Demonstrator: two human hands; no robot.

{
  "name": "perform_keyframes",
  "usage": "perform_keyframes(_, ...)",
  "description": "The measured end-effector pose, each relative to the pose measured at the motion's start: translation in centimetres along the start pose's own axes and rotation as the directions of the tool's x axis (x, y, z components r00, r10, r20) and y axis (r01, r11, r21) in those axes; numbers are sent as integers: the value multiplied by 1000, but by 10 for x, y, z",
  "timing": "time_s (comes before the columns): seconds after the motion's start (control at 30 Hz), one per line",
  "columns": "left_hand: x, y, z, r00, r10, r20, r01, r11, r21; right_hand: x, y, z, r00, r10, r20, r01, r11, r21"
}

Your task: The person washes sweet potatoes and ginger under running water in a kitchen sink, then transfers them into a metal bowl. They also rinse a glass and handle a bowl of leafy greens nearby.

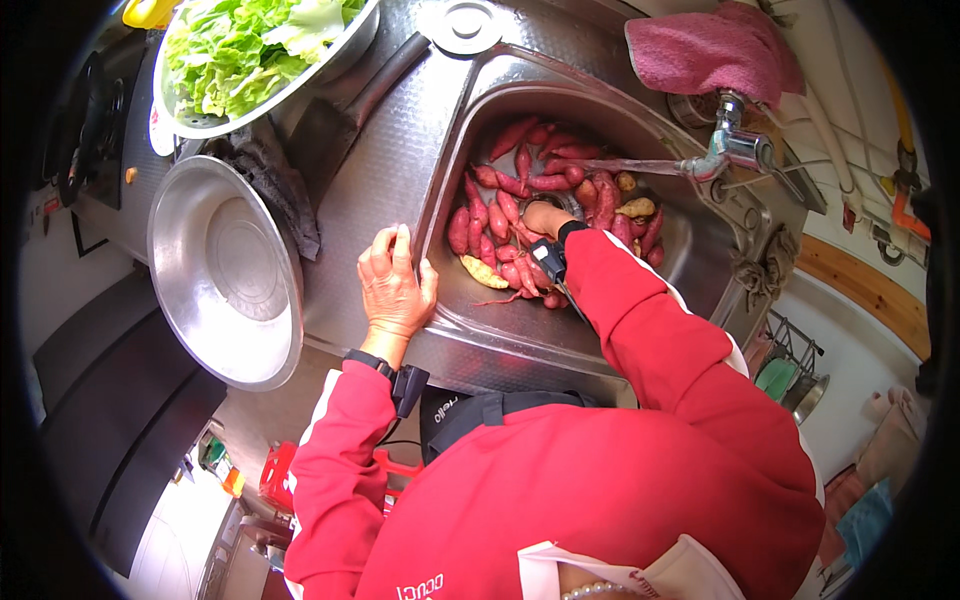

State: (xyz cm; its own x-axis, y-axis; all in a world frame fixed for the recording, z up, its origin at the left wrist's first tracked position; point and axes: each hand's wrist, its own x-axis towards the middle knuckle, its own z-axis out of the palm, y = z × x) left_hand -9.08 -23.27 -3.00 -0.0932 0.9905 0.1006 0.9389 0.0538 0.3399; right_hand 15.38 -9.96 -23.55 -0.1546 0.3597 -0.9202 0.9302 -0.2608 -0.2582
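Observation:
My left hand rests on the near-left rim of the stainless-steel sink, fingers spread a little and holding nothing. Inside the basin lie several red-skinned sweet potatoes, with a few pale yellow ones among them. My right hand reaches down into the middle of the pile, at the round drain fitting. Its fingers are hidden, so what they grip does not show. From the tap, a clear stream of water runs over the sweet potatoes.
Left of the sink stand a tilted metal basin, a cleaver, a dark cloth and a colander of leafy greens. A round white lid sits behind the sink. A pink towel hangs over the tap.

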Motion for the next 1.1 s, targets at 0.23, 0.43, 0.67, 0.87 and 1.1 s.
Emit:
perform_keyframes(0.23,-1,-1,1,1000,2,-2,-2,1000,-2,20,7,8,1000,10,18,-7,985,-173)
perform_keyframes(0.43,0,-1,0,1000,7,-5,-7,1000,-2,13,4,-8,988,-19,156,50,980,-194)
perform_keyframes(0.67,1,0,0,1000,0,8,0,1000,-3,-17,-15,-33,971,-13,238,67,973,-222)
perform_keyframes(0.87,1,-1,-1,1000,8,4,-8,1000,7,13,-2,-13,980,-20,197,78,954,-291)
perform_keyframes(1.1,1,1,0,1000,2,-11,-1,1000,7,-2,14,11,996,-89,-24,85,988,-127)
